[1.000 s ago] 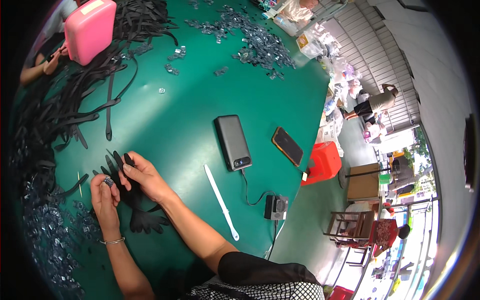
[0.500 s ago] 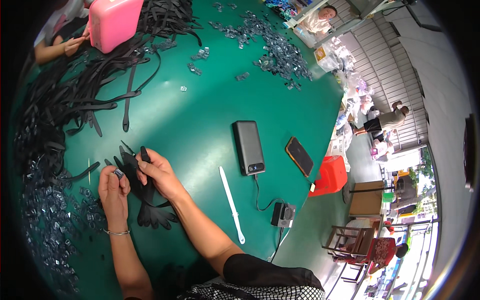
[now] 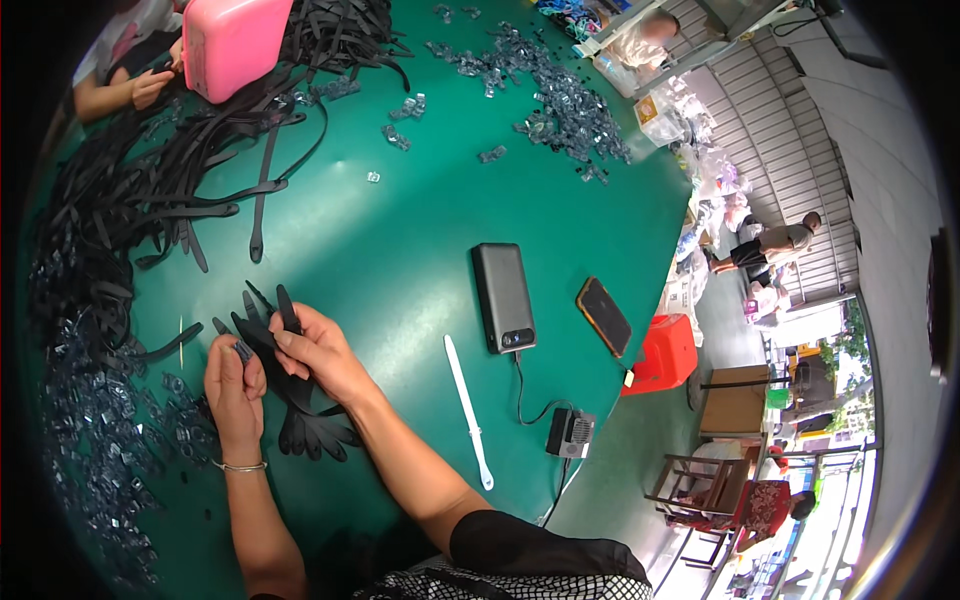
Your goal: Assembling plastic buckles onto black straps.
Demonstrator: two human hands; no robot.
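My left hand (image 3: 236,395) is closed, with a small see-through bluish plastic buckle (image 3: 243,351) pinched between thumb and fingertips. Just to its right, my right hand (image 3: 328,358) grips a bunch of black straps (image 3: 312,432). Their narrow tips fan out above the fingers, and the rounded ends hang below the hand over the table. One strap tip lies close to the buckle; I cannot tell whether they touch.
Loose buckles (image 3: 95,450) heap up at the left, below piled black straps (image 3: 150,190). More buckles (image 3: 575,110) lie at the far side. A power bank (image 3: 502,298), a phone (image 3: 604,316) and a white strap (image 3: 462,405) rest on the green table (image 3: 400,230). Another person's hand (image 3: 150,88) is beside a pink case (image 3: 232,50).
My hands keep nearly the same place and hold the same things. The whole view has shifted slightly, and a person in the background has changed posture.
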